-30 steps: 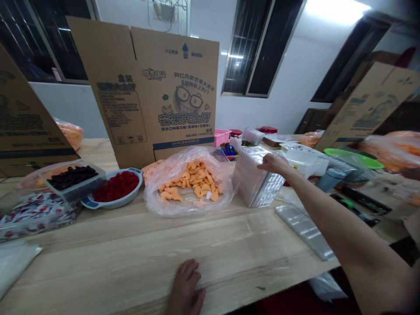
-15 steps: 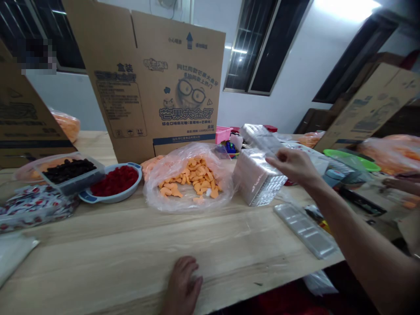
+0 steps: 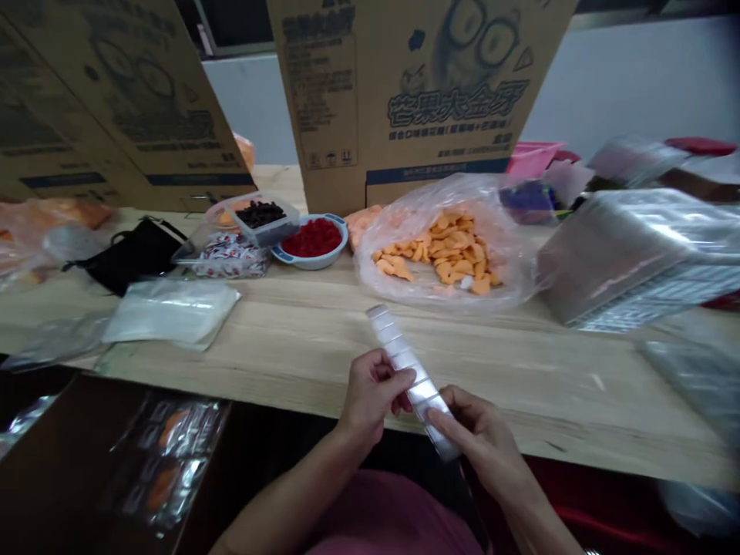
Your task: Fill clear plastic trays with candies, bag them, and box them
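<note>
A clear plastic compartment tray (image 3: 419, 385), long and narrow as seen here, is held slanting over the table's front edge. My left hand (image 3: 373, 389) pinches it near the middle, thumb on top. Lower down, my right hand (image 3: 477, 428) grips it close to its near end, thumb along the surface. Beyond the tray lies an open clear bag of orange gummy-like pieces (image 3: 456, 250). A stack of similar clear trays (image 3: 630, 247) stands to the right of that bag.
Left of the bag are a blue-rimmed bowl of red pieces (image 3: 314, 240), a tub of dark pieces (image 3: 260, 216) and a box of small wrapped packets (image 3: 231, 254). Flat plastic bags (image 3: 173, 308) lie front left. Cardboard boxes (image 3: 405, 100) stand behind; another box (image 3: 69, 462) with packed trays sits below the edge.
My right hand has come from the tray stack to the table's front with one tray. My left hand, earlier resting on the table, now grips that tray too. The view has swung left and down.
</note>
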A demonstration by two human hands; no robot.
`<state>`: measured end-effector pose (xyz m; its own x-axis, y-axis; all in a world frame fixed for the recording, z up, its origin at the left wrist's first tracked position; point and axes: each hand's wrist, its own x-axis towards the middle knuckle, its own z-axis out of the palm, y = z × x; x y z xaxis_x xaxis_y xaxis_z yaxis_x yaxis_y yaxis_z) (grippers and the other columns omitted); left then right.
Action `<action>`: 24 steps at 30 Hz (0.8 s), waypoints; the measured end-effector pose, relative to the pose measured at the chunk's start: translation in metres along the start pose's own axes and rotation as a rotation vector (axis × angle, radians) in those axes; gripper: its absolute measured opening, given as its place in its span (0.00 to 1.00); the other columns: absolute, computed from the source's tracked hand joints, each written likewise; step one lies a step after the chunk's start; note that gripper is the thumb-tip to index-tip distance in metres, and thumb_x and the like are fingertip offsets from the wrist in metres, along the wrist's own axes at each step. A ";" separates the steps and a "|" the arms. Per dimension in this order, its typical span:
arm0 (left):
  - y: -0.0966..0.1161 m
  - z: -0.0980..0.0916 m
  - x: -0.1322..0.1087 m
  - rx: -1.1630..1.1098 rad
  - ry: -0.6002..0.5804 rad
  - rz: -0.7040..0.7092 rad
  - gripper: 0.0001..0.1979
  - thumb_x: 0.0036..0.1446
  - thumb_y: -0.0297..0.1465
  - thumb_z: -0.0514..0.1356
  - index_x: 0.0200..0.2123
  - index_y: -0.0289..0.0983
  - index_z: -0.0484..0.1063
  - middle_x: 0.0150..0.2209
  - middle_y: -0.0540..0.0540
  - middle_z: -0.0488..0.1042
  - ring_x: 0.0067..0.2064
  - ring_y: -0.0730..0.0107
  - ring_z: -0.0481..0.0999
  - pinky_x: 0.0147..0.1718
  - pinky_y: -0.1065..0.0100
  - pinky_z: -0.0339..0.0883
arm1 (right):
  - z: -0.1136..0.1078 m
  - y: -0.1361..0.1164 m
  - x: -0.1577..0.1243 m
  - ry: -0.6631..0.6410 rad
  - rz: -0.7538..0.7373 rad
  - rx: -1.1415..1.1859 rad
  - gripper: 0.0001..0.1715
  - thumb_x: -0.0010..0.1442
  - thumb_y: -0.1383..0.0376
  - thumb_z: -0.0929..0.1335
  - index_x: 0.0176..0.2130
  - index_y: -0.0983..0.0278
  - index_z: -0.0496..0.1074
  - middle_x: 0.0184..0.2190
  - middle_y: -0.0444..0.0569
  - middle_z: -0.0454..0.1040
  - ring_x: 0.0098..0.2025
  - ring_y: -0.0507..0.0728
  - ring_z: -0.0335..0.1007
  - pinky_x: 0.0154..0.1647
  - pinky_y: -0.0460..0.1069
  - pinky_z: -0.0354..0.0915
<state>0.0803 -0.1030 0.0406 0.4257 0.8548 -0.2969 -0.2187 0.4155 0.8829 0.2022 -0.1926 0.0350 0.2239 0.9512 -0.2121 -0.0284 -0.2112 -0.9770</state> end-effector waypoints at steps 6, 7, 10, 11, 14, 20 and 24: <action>0.002 -0.015 -0.009 -0.027 0.005 -0.053 0.12 0.37 0.32 0.64 0.19 0.36 0.61 0.12 0.54 0.66 0.12 0.79 0.62 0.10 0.79 0.49 | 0.012 0.003 0.007 -0.068 -0.035 -0.025 0.19 0.53 0.52 0.72 0.31 0.62 0.65 0.25 0.42 0.65 0.26 0.51 0.60 0.25 0.45 0.56; 0.001 -0.016 -0.009 -0.033 -0.011 -0.066 0.12 0.38 0.32 0.64 0.20 0.36 0.62 0.12 0.54 0.66 0.12 0.79 0.62 0.10 0.79 0.49 | 0.011 0.002 0.011 -0.072 -0.057 -0.022 0.18 0.53 0.53 0.72 0.34 0.62 0.66 0.26 0.42 0.67 0.27 0.52 0.62 0.27 0.46 0.59; -0.002 -0.017 -0.008 -0.046 -0.041 -0.078 0.12 0.39 0.33 0.64 0.21 0.36 0.62 0.12 0.54 0.66 0.11 0.78 0.62 0.10 0.78 0.50 | 0.009 -0.003 0.025 -0.162 -0.056 0.022 0.19 0.53 0.52 0.72 0.37 0.62 0.67 0.29 0.45 0.70 0.30 0.54 0.67 0.31 0.48 0.63; -0.003 -0.018 -0.007 -0.049 -0.045 -0.078 0.12 0.40 0.33 0.64 0.21 0.35 0.62 0.12 0.54 0.66 0.12 0.78 0.62 0.10 0.78 0.51 | 0.008 -0.004 0.029 -0.190 -0.044 0.039 0.18 0.54 0.52 0.72 0.36 0.62 0.68 0.28 0.45 0.71 0.29 0.54 0.67 0.31 0.49 0.63; -0.003 -0.020 -0.006 -0.046 -0.064 -0.091 0.13 0.40 0.35 0.65 0.22 0.35 0.63 0.12 0.53 0.66 0.12 0.77 0.63 0.10 0.78 0.53 | 0.006 -0.004 0.035 -0.192 -0.032 0.083 0.17 0.53 0.54 0.73 0.33 0.64 0.69 0.26 0.45 0.71 0.28 0.53 0.67 0.30 0.48 0.62; -0.001 -0.023 -0.006 -0.048 -0.108 -0.123 0.15 0.42 0.37 0.66 0.24 0.34 0.66 0.14 0.51 0.68 0.13 0.76 0.65 0.10 0.77 0.54 | 0.006 -0.004 0.035 -0.216 -0.007 0.152 0.15 0.53 0.56 0.73 0.32 0.64 0.70 0.27 0.46 0.72 0.29 0.54 0.69 0.31 0.48 0.64; -0.001 -0.025 -0.006 -0.041 -0.131 -0.123 0.13 0.44 0.36 0.66 0.24 0.33 0.67 0.15 0.50 0.70 0.14 0.76 0.66 0.11 0.77 0.55 | 0.004 -0.003 0.036 -0.260 -0.013 0.153 0.15 0.54 0.55 0.73 0.31 0.63 0.69 0.27 0.46 0.73 0.29 0.54 0.70 0.32 0.49 0.65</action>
<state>0.0557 -0.1004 0.0326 0.5615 0.7501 -0.3493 -0.1923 0.5289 0.8266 0.2067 -0.1565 0.0300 -0.0314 0.9834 -0.1788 -0.1780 -0.1815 -0.9671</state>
